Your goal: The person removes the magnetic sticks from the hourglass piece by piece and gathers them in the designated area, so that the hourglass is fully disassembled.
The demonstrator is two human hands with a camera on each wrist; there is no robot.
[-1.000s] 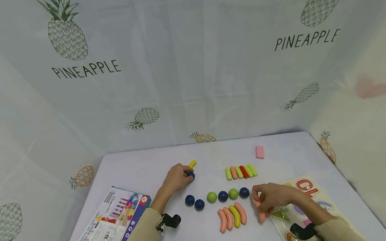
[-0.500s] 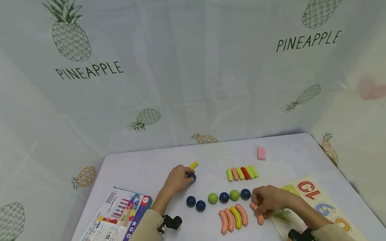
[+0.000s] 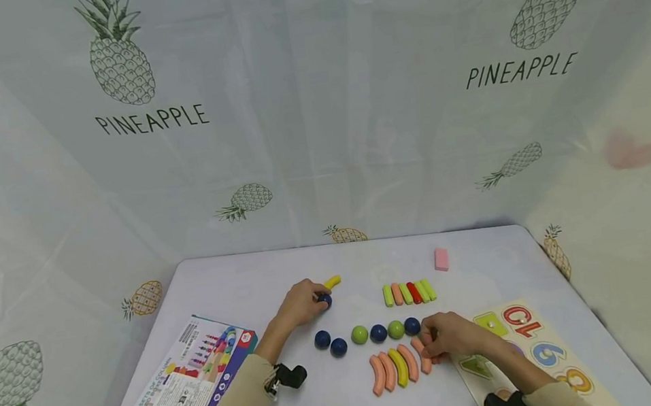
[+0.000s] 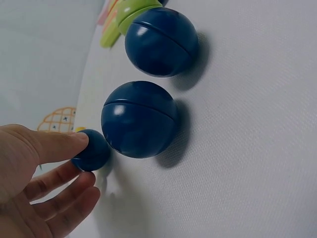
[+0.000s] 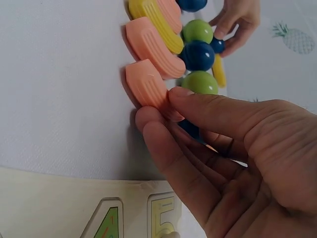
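My left hand (image 3: 304,303) pinches a dark blue ball (image 4: 94,151) between thumb and fingers at the table's far left. Just past its fingertips lies a yellow curved piece (image 3: 333,281). With thumb and fingertips my right hand (image 3: 457,335) grips the end of a salmon-pink ribbed curved piece (image 5: 146,84), at the right end of a row of similar pieces with one yellow piece (image 3: 398,367) among them. Behind that row runs a line of alternating green and blue balls, its last blue ball (image 3: 412,326) right by my right fingers. Two loose blue balls (image 3: 321,340) sit left of the line.
Short green, pink and red sticks (image 3: 411,292) lie side by side farther back, with a pink block (image 3: 441,259) beyond them. A wooden number board (image 5: 49,198) lies under my right forearm. A printed box (image 3: 189,385) is at the left, beside my left sleeve.
My right hand has moved left, bringing the pink curved piece up beside the row. The yellow piece by my left hand has shifted slightly right; that hand still holds the blue ball.
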